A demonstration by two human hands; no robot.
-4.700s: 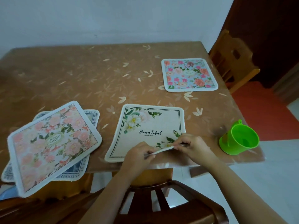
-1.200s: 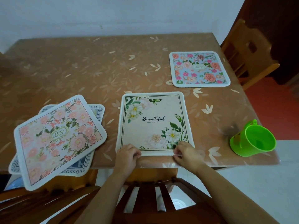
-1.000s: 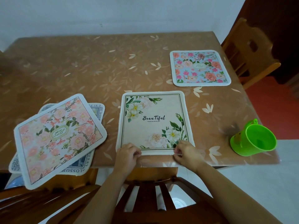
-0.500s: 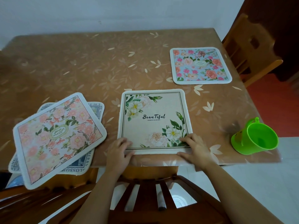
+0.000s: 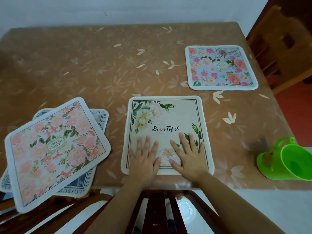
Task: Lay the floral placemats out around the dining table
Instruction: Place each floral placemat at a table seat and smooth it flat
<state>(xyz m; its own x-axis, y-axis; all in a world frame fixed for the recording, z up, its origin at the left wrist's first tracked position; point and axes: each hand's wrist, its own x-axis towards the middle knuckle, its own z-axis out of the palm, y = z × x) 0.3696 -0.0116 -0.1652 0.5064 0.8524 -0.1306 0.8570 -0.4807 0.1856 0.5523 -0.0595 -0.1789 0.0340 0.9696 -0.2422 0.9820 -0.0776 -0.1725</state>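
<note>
A cream placemat (image 5: 166, 119) printed "Beautiful" with white flowers lies flat at the near middle of the brown dining table (image 5: 94, 65). My left hand (image 5: 145, 160) and my right hand (image 5: 189, 155) rest palm down on its near half, fingers spread, gripping nothing. A blue placemat (image 5: 220, 67) with pink flowers lies flat at the right side. At the near left a pink floral placemat (image 5: 54, 149) sits askew on top of a blue-bordered placemat (image 5: 101, 119) and overhangs the table's near edge.
A green plastic cup (image 5: 290, 162) lies on its side at the table's near right corner. A dark wooden chair back (image 5: 160, 211) stands under my arms. A light wooden chair (image 5: 283, 46) stands at the right side. A white wall runs behind the table.
My hands let go of the cream placemat's near edge and slid forward onto it, now lying flat with fingers spread. The mat, earlier lifted at its near edge, lies flat.
</note>
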